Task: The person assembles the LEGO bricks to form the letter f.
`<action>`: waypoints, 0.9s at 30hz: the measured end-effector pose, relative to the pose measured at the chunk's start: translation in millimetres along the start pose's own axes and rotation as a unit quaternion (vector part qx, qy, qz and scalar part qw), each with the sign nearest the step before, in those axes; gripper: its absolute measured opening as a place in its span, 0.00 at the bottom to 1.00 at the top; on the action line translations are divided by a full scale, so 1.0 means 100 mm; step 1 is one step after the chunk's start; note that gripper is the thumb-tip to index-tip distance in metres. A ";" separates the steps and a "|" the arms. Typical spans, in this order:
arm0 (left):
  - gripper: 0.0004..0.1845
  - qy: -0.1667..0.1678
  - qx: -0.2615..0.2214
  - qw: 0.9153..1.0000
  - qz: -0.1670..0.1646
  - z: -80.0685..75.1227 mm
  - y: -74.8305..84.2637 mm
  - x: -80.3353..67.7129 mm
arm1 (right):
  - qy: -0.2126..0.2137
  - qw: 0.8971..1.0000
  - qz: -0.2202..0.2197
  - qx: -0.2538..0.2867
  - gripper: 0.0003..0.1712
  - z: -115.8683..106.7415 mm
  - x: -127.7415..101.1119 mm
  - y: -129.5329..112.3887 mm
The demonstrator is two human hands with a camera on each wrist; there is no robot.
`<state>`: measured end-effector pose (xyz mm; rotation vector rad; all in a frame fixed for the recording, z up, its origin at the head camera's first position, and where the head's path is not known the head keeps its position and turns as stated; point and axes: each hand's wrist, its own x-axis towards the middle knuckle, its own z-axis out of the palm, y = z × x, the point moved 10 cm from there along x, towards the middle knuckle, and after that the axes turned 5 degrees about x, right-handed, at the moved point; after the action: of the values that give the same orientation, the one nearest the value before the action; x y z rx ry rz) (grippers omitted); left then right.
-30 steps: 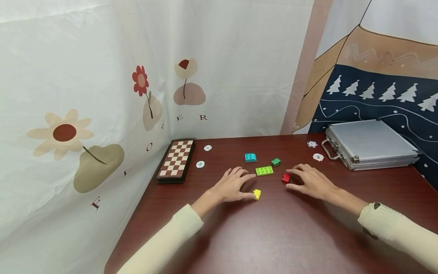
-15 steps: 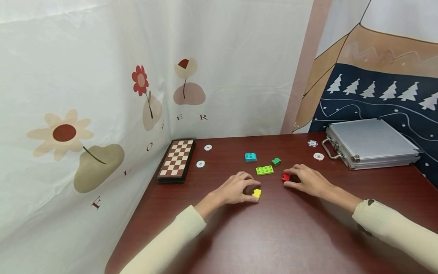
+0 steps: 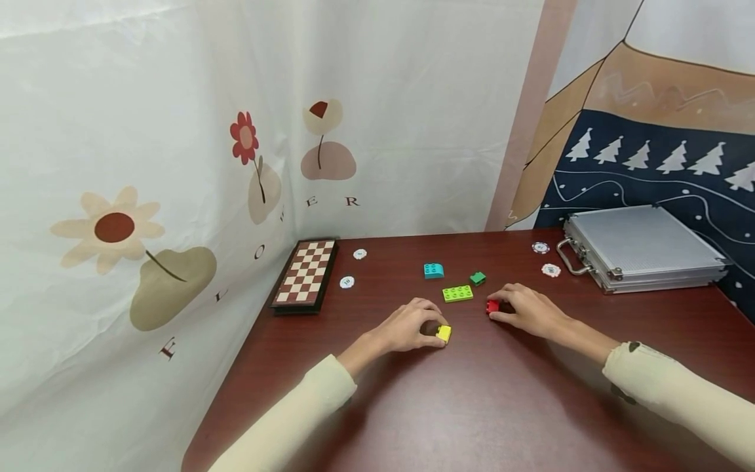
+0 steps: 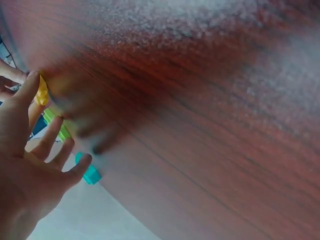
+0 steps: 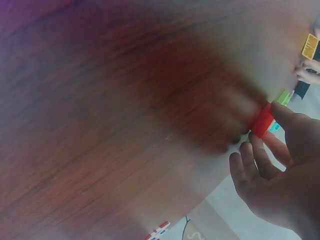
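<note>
**Two bricks gripped on a dark red table**

From the head view, a yellow brick (image 3: 444,333) was pinched by the curled left hand (image 3: 407,326) and a red brick (image 3: 492,306) by the right hand (image 3: 527,309), both on the table (image 3: 472,406). A light green plate (image 3: 457,294), a dark green brick (image 3: 477,278) and a blue brick (image 3: 433,270) lay just beyond. The letters "F L O W E R" were read on the curtain (image 3: 147,164). A chessboard (image 3: 305,274) and a metal case (image 3: 639,246) were seen.

At the left wrist, the yellow brick (image 4: 42,91) was held at the thumb tip.

At the right wrist, the red brick (image 5: 262,120) was held between thumb and fingers (image 5: 250,155).
</note>
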<state>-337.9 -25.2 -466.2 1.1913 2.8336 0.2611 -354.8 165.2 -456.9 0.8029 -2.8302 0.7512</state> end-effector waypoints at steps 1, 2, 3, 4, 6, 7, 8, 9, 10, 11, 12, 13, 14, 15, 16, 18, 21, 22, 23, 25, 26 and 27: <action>0.20 0.003 -0.007 1.000 -0.001 -0.01 0.00 0.01 | 0.000 1.000 0.000 0.001 0.22 0.00 0.00 0.00; 0.19 0.006 -0.016 1.000 -0.001 -0.01 0.00 0.01 | 0.000 1.000 -0.001 0.002 0.22 0.00 0.00 0.00; 0.19 0.010 -0.026 1.000 -0.002 -0.02 -0.01 0.02 | 0.000 1.000 -0.001 0.002 0.22 0.00 0.00 0.00; 0.19 0.013 -0.039 0.999 -0.004 -0.03 -0.02 0.03 | 0.000 1.000 -0.002 0.003 0.22 0.00 0.00 0.00; 0.18 0.019 -0.062 0.998 -0.006 -0.04 -0.03 0.04 | -0.001 1.000 0.001 0.004 0.22 0.00 0.00 0.00; 0.18 0.019 -0.074 0.997 -0.009 -0.04 -0.04 0.05 | -0.002 1.000 0.002 0.005 0.22 0.00 0.00 0.00; 0.18 0.018 -0.083 0.996 -0.012 -0.04 -0.05 0.06 | -0.002 1.000 0.003 0.005 0.22 0.00 0.00 0.00; 0.18 0.018 -0.092 0.995 -0.016 -0.03 -0.06 0.06 | -0.002 1.000 0.003 0.005 0.22 0.00 0.00 0.00; 0.18 0.018 -0.098 0.995 -0.018 -0.03 -0.07 0.07 | -0.002 1.000 0.003 0.005 0.22 0.00 0.00 0.00; 0.18 0.018 -0.104 0.994 -0.021 -0.03 -0.08 0.08 | -0.002 1.000 0.004 0.005 0.22 0.01 0.00 0.00; 0.17 0.019 -0.112 0.993 -0.023 -0.03 -0.10 0.09 | -0.002 1.000 0.004 0.006 0.22 0.01 0.00 0.00; 0.17 0.020 -0.118 0.992 -0.026 -0.02 -0.11 0.09 | -0.002 1.000 0.005 0.007 0.22 0.01 -0.01 0.01; 0.17 0.022 -0.125 0.992 -0.029 -0.02 -0.12 0.10 | -0.002 1.000 0.006 0.007 0.22 0.01 -0.01 0.01; 0.17 0.024 -0.131 0.991 -0.032 -0.02 -0.13 0.10 | -0.003 1.000 0.006 0.008 0.23 0.01 -0.01 0.01; 0.17 0.027 -0.137 0.990 -0.034 -0.03 -0.14 0.10 | -0.002 1.000 0.007 0.008 0.23 0.01 -0.01 0.01; 0.16 0.032 -0.149 0.987 -0.040 -0.03 -0.17 0.11 | -0.002 1.000 0.007 0.011 0.23 0.01 -0.01 0.01; 0.16 0.036 -0.164 0.984 -0.051 -0.02 -0.20 0.11 | 0.001 1.000 0.003 0.015 0.23 0.00 -0.01 0.00; 0.16 0.038 -0.170 0.983 -0.056 -0.02 -0.21 0.11 | 0.002 1.000 0.000 0.018 0.23 0.00 -0.01 -0.01; 0.15 0.039 -0.175 0.982 -0.062 -0.01 -0.23 0.12 | 0.004 1.000 -0.002 0.020 0.22 -0.01 -0.01 -0.01; 0.15 0.042 -0.182 0.980 -0.071 0.00 -0.25 0.13 | 0.006 1.000 -0.006 0.025 0.22 -0.01 -0.01 -0.02; 0.15 0.043 -0.183 0.979 -0.075 0.00 -0.26 0.13 | 0.007 1.000 -0.007 0.029 0.22 -0.02 -0.01 -0.02; 0.15 0.044 -0.182 0.979 -0.077 0.00 -0.26 0.14 | 0.009 0.999 -0.008 0.032 0.21 -0.02 -0.01 -0.02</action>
<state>-365.6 -33.0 -470.3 0.9021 2.7615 0.8011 -353.0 165.1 -454.2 0.8221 -2.7943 0.8475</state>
